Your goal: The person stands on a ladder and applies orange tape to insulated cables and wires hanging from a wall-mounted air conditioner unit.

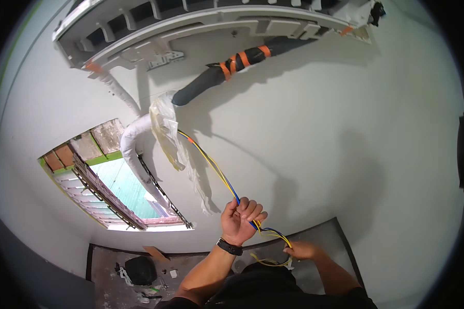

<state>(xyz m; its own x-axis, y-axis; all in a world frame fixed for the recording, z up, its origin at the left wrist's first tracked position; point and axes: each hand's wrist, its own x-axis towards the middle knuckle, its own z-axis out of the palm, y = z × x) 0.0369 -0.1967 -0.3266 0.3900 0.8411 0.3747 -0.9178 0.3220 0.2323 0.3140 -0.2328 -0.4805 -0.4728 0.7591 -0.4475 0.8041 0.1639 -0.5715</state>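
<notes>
Blue and yellow electrical wires [216, 168] run down from the torn end of a white pipe wrap [137, 131], with a bit of orange tape near their top. My left hand [240, 220], a black band on its wrist, is closed around the wires. Lower and to the right, my right hand [302, 250] grips the same wires near their lower stretch. Their ends curl back in front of my dark shirt. Overhead hangs the indoor unit of a split air conditioner [201, 23]. A dark foam-insulated pipe [201, 85], bound with black and orange tape, slants down from it.
Left of the pipe is a louvred window [123, 185], through which the white-wrapped pipe passes. A loose plastic strip [189, 170] dangles by the wires. On the floor lie a black bag [140, 270], a brown board piece [156, 253] and several small tools and scraps.
</notes>
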